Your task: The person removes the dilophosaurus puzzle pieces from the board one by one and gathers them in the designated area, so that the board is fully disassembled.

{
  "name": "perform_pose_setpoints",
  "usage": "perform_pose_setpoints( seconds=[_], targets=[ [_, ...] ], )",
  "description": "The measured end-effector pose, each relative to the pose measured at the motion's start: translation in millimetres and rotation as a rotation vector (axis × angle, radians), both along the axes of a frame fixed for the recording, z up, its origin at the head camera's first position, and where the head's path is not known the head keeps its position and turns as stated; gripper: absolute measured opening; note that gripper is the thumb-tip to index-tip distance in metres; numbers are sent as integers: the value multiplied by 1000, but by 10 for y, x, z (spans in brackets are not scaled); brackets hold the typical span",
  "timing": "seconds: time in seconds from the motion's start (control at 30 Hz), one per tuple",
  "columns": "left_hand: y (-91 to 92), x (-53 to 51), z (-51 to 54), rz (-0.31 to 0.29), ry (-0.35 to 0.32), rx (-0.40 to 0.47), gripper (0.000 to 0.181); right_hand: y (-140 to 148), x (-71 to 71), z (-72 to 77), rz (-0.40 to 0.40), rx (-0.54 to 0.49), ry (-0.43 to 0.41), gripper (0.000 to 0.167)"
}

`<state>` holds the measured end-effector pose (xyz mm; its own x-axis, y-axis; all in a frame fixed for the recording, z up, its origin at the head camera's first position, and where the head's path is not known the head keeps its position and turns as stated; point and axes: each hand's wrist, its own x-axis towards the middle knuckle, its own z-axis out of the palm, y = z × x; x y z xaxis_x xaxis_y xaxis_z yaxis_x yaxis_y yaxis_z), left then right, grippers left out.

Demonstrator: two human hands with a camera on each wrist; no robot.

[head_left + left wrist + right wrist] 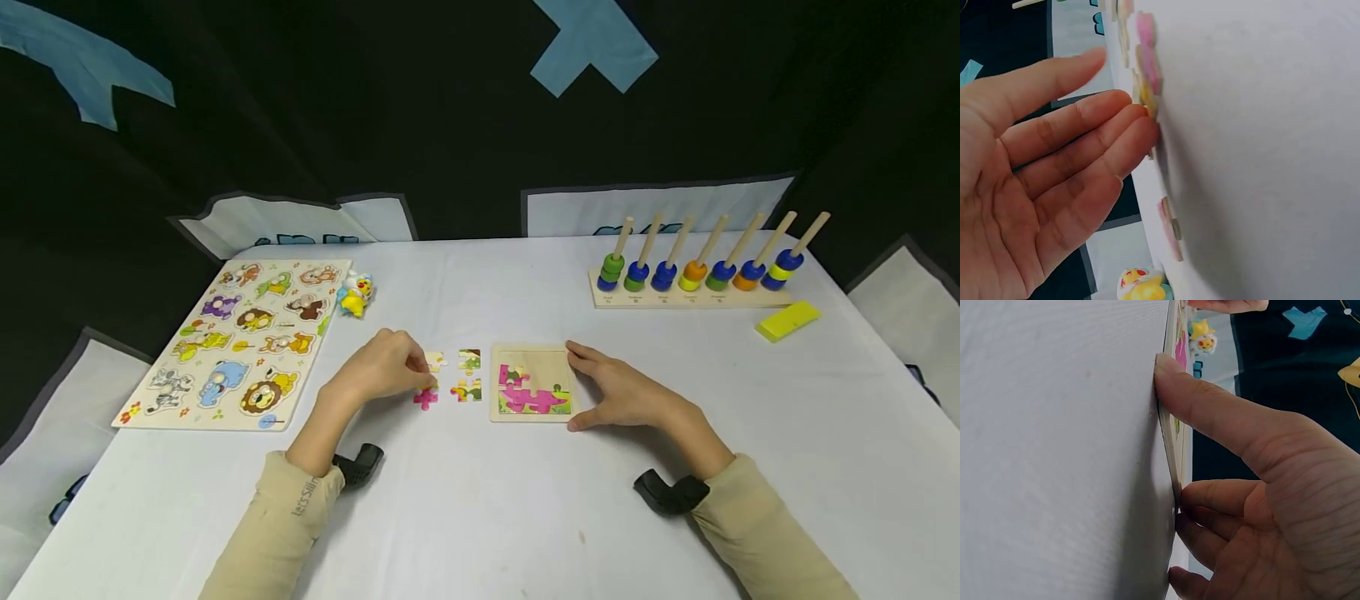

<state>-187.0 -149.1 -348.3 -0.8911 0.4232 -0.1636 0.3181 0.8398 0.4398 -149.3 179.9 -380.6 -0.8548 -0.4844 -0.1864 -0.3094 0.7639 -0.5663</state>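
Observation:
My left hand (386, 367) is over loose jigsaw pieces left of the puzzle board. Its fingertips touch a piece with yellow on it (1147, 97), while the thumb stands apart. A pink piece (426, 398) lies at those fingertips in the head view. Close by are a pale piece (434, 360) and two multicoloured pieces, the upper one (469, 359) above the lower one (467, 390). The wooden puzzle board (534, 417) holds joined pink and green pieces in its lower left part. My right hand (626, 390) holds its right side, thumb at the near corner and fingers at the far one.
A large animal puzzle board (247, 346) lies at the left, with a small yellow-and-white toy figure (356, 295) beside it. At the back right stands a peg counting rack (693, 298) with coloured rings. A yellow block (787, 321) lies in front of the rack.

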Motion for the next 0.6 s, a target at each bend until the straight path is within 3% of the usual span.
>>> perform_pose_setpoints(
  seconds=[0.13,0.3,0.43,0.6],
  targets=[
    [52,-17,52,2,95,86,12,-2,-17,9,-3,10,0,100],
    [315,-30,137,-37,215,174,17,21,-21,22,-15,15,-9,100],
    [599,-46,127,-93,170,189,25,23,-22,21,-18,6,-20,100],
    [835,-67,0,-171,70,135,32,1,-25,5,5,-5,-12,100]
  ],
)
